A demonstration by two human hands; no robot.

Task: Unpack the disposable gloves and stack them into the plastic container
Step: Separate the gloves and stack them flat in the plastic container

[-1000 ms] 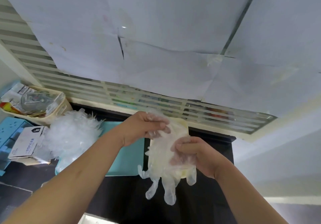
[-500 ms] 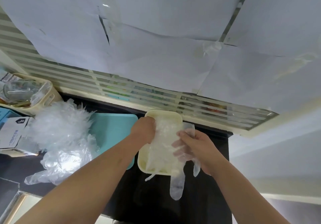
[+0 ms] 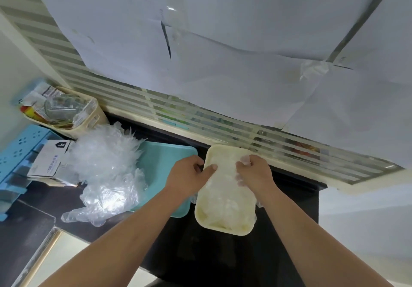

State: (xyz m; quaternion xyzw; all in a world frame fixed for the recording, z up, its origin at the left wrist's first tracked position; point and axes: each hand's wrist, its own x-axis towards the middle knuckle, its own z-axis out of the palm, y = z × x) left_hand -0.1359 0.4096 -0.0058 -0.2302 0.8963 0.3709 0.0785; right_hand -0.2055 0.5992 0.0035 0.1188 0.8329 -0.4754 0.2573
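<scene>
Left fingers (image 3: pixel 197 167): curled over my plastic container's (image 3: pixel 223 228) left rim, thumb on the stacked gloves (image 3: pixel 225 188).
Right fingers (image 3: pixel 244 159): curled into those gloves, film over my tips.
Container: on the dark desk (image 3: pixel 223 262), gloves inside.

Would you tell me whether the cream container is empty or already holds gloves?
Holding gloves: clear gloves fill the container almost to its rim, with the right hand gripping them.
</scene>
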